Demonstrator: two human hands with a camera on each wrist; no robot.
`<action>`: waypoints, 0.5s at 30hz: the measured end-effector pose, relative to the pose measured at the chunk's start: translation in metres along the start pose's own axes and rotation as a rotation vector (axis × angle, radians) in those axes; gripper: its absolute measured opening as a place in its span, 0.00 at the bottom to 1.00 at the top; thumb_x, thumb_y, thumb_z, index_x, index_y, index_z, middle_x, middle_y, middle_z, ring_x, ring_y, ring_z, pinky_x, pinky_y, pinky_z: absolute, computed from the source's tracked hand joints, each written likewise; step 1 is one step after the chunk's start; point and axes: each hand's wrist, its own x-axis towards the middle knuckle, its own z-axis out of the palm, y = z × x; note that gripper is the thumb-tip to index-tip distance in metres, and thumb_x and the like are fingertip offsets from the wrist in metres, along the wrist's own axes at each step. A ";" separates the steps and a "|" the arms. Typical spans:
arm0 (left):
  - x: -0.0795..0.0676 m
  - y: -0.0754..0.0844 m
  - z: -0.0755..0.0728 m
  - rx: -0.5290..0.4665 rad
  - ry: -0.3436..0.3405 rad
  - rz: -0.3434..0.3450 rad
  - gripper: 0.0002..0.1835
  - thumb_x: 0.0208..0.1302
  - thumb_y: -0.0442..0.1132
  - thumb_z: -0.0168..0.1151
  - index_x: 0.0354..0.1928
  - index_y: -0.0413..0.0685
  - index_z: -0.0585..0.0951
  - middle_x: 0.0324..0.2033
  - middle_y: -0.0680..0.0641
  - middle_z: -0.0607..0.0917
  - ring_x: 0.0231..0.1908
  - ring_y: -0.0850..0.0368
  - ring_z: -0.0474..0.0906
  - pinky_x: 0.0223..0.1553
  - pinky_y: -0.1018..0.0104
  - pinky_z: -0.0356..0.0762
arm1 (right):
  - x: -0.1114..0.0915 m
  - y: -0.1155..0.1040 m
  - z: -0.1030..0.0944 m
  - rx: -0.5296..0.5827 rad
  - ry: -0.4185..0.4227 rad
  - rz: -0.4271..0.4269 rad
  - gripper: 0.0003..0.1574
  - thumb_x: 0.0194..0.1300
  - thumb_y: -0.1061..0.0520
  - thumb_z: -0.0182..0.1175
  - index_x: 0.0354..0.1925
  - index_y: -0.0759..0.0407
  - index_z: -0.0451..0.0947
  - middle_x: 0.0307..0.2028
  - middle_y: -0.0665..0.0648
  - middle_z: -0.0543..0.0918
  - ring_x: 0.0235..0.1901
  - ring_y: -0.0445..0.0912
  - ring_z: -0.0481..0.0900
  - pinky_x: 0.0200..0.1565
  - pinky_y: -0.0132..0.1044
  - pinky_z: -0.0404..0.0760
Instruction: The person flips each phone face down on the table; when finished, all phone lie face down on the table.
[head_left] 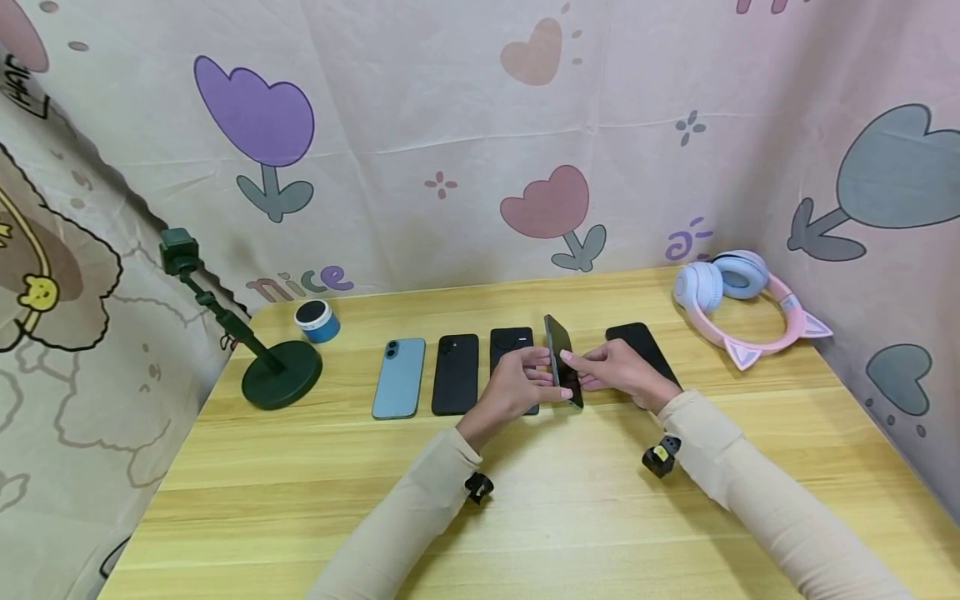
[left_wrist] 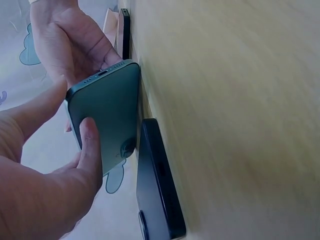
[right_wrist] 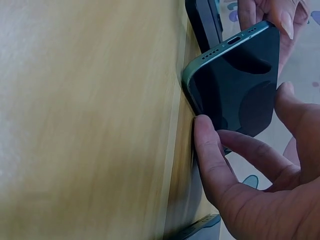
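Note:
A phone with a green frame (head_left: 557, 342) is held tilted on its long edge, above the table, between both hands. My left hand (head_left: 512, 390) grips it, the thumb at its edge and a finger against its green back (left_wrist: 107, 110). From the other side my right hand (head_left: 624, 372) holds the phone at its edges, thumb above and fingertips below, with the dark screen (right_wrist: 240, 85) facing it. Under the left hand lies a black phone (head_left: 512, 337), partly covered. Another dark phone (head_left: 637, 337) lies partly hidden beneath the right hand.
To the left lie a light blue phone (head_left: 399, 379) and a black phone (head_left: 455, 375), side by side. A dark green stand (head_left: 281, 375) and a small blue-white round device (head_left: 318, 322) stand at the back left. Pink and blue cat-ear headphones (head_left: 701, 287) lie at the back right.

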 end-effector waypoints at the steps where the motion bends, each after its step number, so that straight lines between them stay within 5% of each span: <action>1: 0.000 0.000 0.000 0.001 -0.002 0.002 0.40 0.50 0.35 0.82 0.67 0.39 0.74 0.57 0.44 0.82 0.46 0.55 0.85 0.48 0.62 0.84 | 0.000 0.000 0.000 0.004 -0.003 -0.001 0.37 0.72 0.40 0.61 0.55 0.74 0.81 0.56 0.71 0.81 0.48 0.56 0.86 0.48 0.42 0.85; 15: 0.000 0.002 0.003 0.009 -0.045 0.022 0.41 0.50 0.35 0.82 0.67 0.41 0.74 0.60 0.46 0.80 0.46 0.57 0.84 0.46 0.63 0.84 | -0.002 -0.001 -0.001 0.102 -0.057 0.026 0.41 0.71 0.39 0.62 0.59 0.75 0.77 0.57 0.71 0.80 0.50 0.54 0.85 0.53 0.44 0.83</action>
